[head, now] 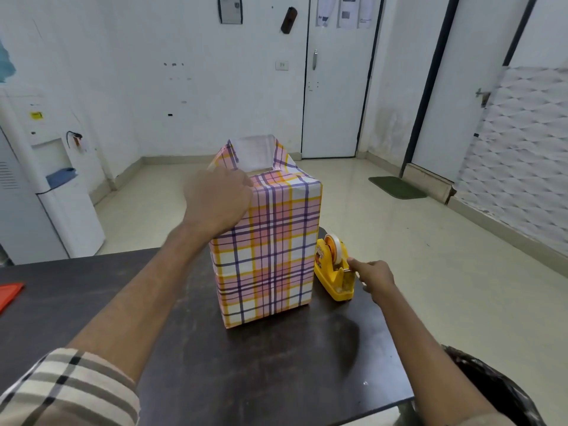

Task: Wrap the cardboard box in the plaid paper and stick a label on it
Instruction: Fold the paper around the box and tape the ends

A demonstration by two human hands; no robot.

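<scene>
A tall box stands upright on the dark table, covered in pink, purple and yellow plaid paper. At its top the paper flaps stand up unfolded, showing their white inside. My left hand presses on the box's top front-left corner and holds a folded flap down. Right of the box sits a yellow tape dispenser with a roll of clear tape. My right hand pinches the tape end at the dispenser's cutter. The cardboard itself is hidden under the paper.
An orange-red flat object lies at the table's left edge. A dark patterned bag sits beyond the table's right edge. A white water dispenser stands at the left wall. A green mat lies by the doors.
</scene>
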